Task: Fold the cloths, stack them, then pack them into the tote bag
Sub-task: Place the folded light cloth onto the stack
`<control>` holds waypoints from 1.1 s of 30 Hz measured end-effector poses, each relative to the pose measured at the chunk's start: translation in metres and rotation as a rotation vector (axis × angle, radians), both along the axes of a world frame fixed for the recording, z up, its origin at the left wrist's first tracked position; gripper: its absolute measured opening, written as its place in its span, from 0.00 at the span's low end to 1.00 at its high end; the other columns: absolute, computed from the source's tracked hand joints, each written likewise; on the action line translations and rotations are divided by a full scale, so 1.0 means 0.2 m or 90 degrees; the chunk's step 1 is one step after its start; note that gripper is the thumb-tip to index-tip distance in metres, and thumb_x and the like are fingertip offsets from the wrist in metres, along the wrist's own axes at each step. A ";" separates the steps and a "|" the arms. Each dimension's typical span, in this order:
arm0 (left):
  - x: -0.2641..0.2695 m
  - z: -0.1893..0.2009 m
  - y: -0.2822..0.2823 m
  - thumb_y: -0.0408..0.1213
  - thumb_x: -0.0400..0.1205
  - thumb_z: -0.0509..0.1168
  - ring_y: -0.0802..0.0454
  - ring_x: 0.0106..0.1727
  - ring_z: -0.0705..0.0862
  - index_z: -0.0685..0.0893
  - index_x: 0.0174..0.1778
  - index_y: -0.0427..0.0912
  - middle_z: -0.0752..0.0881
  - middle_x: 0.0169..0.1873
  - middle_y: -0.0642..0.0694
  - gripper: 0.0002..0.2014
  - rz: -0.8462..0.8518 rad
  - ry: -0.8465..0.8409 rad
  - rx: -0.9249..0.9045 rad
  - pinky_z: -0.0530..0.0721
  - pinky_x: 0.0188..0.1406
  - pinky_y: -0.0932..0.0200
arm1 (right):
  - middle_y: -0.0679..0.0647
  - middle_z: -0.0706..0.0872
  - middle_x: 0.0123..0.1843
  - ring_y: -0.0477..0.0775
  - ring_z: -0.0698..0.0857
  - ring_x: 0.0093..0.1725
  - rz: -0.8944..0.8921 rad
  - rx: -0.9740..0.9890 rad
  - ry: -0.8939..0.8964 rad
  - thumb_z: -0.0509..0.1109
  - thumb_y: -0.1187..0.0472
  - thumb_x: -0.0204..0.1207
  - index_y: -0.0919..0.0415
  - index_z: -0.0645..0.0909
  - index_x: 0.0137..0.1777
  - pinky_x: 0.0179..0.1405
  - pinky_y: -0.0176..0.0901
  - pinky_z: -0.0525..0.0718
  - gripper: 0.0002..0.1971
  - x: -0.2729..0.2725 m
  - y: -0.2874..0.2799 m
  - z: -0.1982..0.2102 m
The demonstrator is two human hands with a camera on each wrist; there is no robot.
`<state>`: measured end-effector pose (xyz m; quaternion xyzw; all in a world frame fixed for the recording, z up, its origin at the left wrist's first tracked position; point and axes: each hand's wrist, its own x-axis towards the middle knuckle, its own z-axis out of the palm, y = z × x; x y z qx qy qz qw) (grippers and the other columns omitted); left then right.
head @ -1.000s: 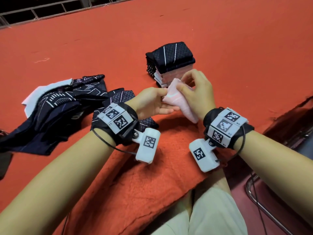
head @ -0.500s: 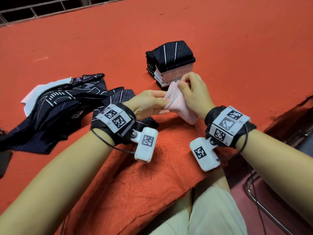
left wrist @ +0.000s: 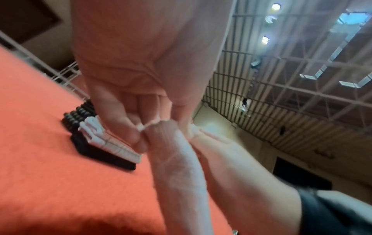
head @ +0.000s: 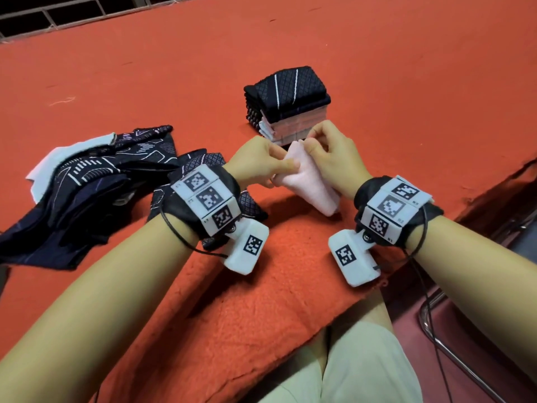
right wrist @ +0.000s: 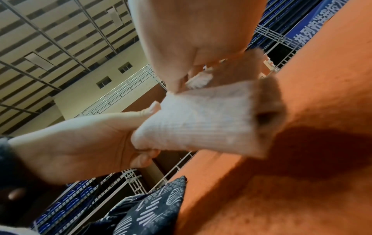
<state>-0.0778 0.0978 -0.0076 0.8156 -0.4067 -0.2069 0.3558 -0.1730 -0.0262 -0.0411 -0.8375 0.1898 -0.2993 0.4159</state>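
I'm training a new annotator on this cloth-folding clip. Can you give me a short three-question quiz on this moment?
1. True or false: both hands grip the pink cloth.
2. What lies on top of the folded stack? A) a white cloth B) a dark patterned cloth C) a pink cloth
3. On which side of the person does the unfolded pile lie?

Key:
1. True: the left hand and the right hand both pinch it.
2. B
3. Their left.

An orange-red carpeted surface (head: pixel 377 53) spreads before me. On it stands a neat stack of folded cloths (head: pixel 289 103), dark ones above pale pink; well to its left, a loose heap of dark patterned cloths (head: pixel 87 184) sprawls unfolded.
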 end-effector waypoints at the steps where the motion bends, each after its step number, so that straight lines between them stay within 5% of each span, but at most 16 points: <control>1: 0.01 -0.01 -0.02 0.36 0.79 0.69 0.59 0.20 0.75 0.88 0.46 0.31 0.80 0.25 0.40 0.09 0.027 0.039 -0.024 0.80 0.23 0.69 | 0.51 0.82 0.46 0.56 0.80 0.51 -0.034 0.009 0.022 0.60 0.58 0.81 0.58 0.74 0.52 0.52 0.45 0.76 0.05 0.00 -0.02 -0.01; 3: 0.03 -0.03 -0.05 0.33 0.81 0.67 0.60 0.17 0.76 0.85 0.44 0.30 0.78 0.23 0.42 0.07 0.101 0.154 -0.085 0.82 0.23 0.68 | 0.57 0.82 0.55 0.60 0.79 0.58 -0.088 0.069 0.093 0.58 0.50 0.82 0.61 0.71 0.61 0.62 0.50 0.75 0.16 -0.01 -0.09 -0.04; 5: 0.03 -0.06 -0.08 0.31 0.82 0.65 0.61 0.15 0.77 0.82 0.38 0.32 0.79 0.17 0.46 0.08 0.159 0.273 -0.137 0.83 0.22 0.67 | 0.59 0.80 0.56 0.59 0.81 0.53 -0.096 0.201 0.142 0.57 0.44 0.81 0.61 0.66 0.64 0.58 0.53 0.78 0.22 0.00 -0.15 -0.07; 7: 0.02 -0.11 -0.12 0.32 0.83 0.63 0.61 0.16 0.79 0.81 0.37 0.36 0.80 0.14 0.50 0.09 0.193 0.342 -0.147 0.84 0.21 0.67 | 0.63 0.83 0.52 0.61 0.86 0.43 -0.091 0.300 0.142 0.57 0.41 0.80 0.61 0.67 0.61 0.45 0.56 0.87 0.23 0.03 -0.20 -0.10; 8: 0.01 -0.13 -0.15 0.33 0.84 0.62 0.60 0.17 0.81 0.80 0.39 0.36 0.82 0.16 0.49 0.08 0.203 0.354 -0.126 0.84 0.22 0.66 | 0.64 0.84 0.46 0.57 0.88 0.34 -0.093 0.312 0.142 0.57 0.44 0.80 0.62 0.69 0.59 0.33 0.50 0.88 0.21 0.04 -0.22 -0.11; 10: -0.01 -0.15 -0.19 0.36 0.85 0.59 0.58 0.22 0.84 0.78 0.45 0.37 0.83 0.24 0.47 0.07 0.198 0.343 -0.038 0.83 0.27 0.64 | 0.59 0.79 0.36 0.50 0.81 0.21 -0.115 0.276 0.143 0.58 0.51 0.81 0.61 0.70 0.55 0.16 0.36 0.78 0.12 0.06 -0.27 -0.12; 15: 0.00 -0.11 -0.27 0.40 0.85 0.53 0.56 0.26 0.79 0.76 0.38 0.42 0.86 0.25 0.51 0.13 0.095 0.241 0.233 0.69 0.30 0.66 | 0.60 0.83 0.61 0.60 0.80 0.61 -0.128 0.043 0.259 0.59 0.59 0.82 0.64 0.79 0.63 0.55 0.43 0.72 0.15 0.10 -0.38 -0.09; 19: -0.01 -0.08 -0.32 0.39 0.89 0.48 0.56 0.22 0.76 0.72 0.36 0.39 0.79 0.33 0.46 0.17 0.053 0.197 0.345 0.67 0.13 0.73 | 0.63 0.84 0.62 0.64 0.79 0.64 -0.096 -0.019 0.317 0.57 0.62 0.82 0.63 0.84 0.60 0.58 0.44 0.73 0.15 0.15 -0.40 -0.09; 22: 0.00 -0.12 -0.34 0.36 0.88 0.48 0.63 0.06 0.69 0.71 0.33 0.38 0.79 0.23 0.47 0.17 0.064 0.175 0.335 0.59 0.05 0.76 | 0.64 0.81 0.58 0.66 0.73 0.68 -0.084 -0.055 0.415 0.50 0.60 0.83 0.56 0.80 0.39 0.67 0.48 0.66 0.18 0.16 -0.40 -0.11; 23: 0.02 -0.13 -0.35 0.35 0.88 0.48 0.63 0.05 0.68 0.71 0.33 0.38 0.80 0.18 0.48 0.17 0.066 0.171 0.332 0.58 0.05 0.76 | 0.64 0.78 0.63 0.66 0.69 0.70 -0.078 -0.053 0.444 0.48 0.57 0.84 0.55 0.78 0.40 0.69 0.48 0.63 0.18 0.15 -0.40 -0.12; 25: 0.05 -0.16 -0.34 0.34 0.87 0.51 0.63 0.06 0.68 0.73 0.32 0.39 0.79 0.17 0.48 0.17 0.063 0.158 0.322 0.59 0.05 0.75 | 0.62 0.67 0.75 0.65 0.61 0.75 -0.061 -0.043 0.479 0.48 0.50 0.84 0.55 0.75 0.66 0.74 0.52 0.59 0.19 0.14 -0.40 -0.13; 27: 0.06 -0.17 -0.35 0.32 0.86 0.54 0.64 0.08 0.70 0.72 0.29 0.41 0.76 0.23 0.47 0.18 0.039 0.105 0.328 0.63 0.06 0.74 | 0.56 0.55 0.82 0.64 0.54 0.79 -0.041 -0.061 0.487 0.51 0.44 0.83 0.52 0.54 0.82 0.77 0.56 0.55 0.29 0.12 -0.38 -0.13; 29: 0.07 -0.16 -0.36 0.32 0.86 0.54 0.59 0.16 0.74 0.71 0.28 0.42 0.74 0.28 0.45 0.18 0.040 0.042 0.346 0.64 0.08 0.75 | 0.52 0.50 0.84 0.62 0.51 0.82 -0.015 -0.114 0.491 0.52 0.42 0.82 0.50 0.46 0.84 0.78 0.57 0.53 0.33 0.12 -0.35 -0.11; 33: 0.07 -0.15 -0.36 0.36 0.85 0.51 0.52 0.26 0.68 0.75 0.29 0.41 0.79 0.39 0.42 0.18 0.014 0.006 0.388 0.65 0.18 0.66 | 0.60 0.42 0.85 0.61 0.44 0.84 0.084 -0.154 0.597 0.49 0.43 0.85 0.55 0.43 0.84 0.81 0.50 0.45 0.33 0.13 -0.35 -0.10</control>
